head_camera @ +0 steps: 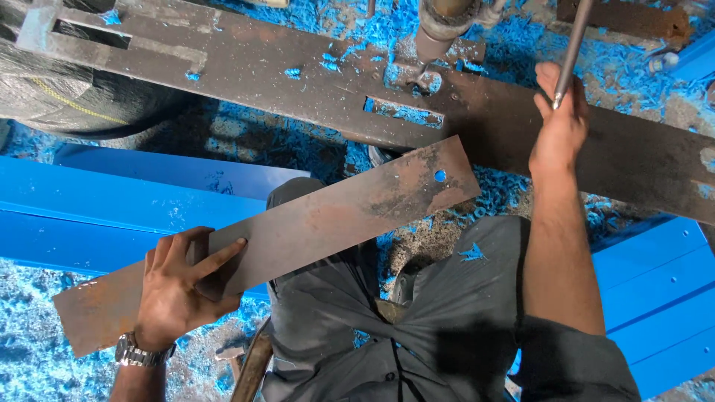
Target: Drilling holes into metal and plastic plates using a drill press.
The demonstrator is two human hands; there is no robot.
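Note:
My left hand (179, 286) grips a long rusty flat metal bar (298, 234) near its lower left end. The bar slants up to the right and has a small drilled hole near its far end. Up at the right, my right hand (558, 123) is closed around a thin metal lever (570, 48). A drill spindle with its bit (436, 33) points down at a dark slotted steel table (298, 82). The bar's far end hangs just in front of that table, below the bit.
Blue plastic shavings (298, 145) cover the floor and the table. Blue painted beams (112, 205) lie at the left, and more blue panels (655, 298) at the right. A dark round machine part (67, 97) sits at the upper left. My grey shirt fills the lower middle.

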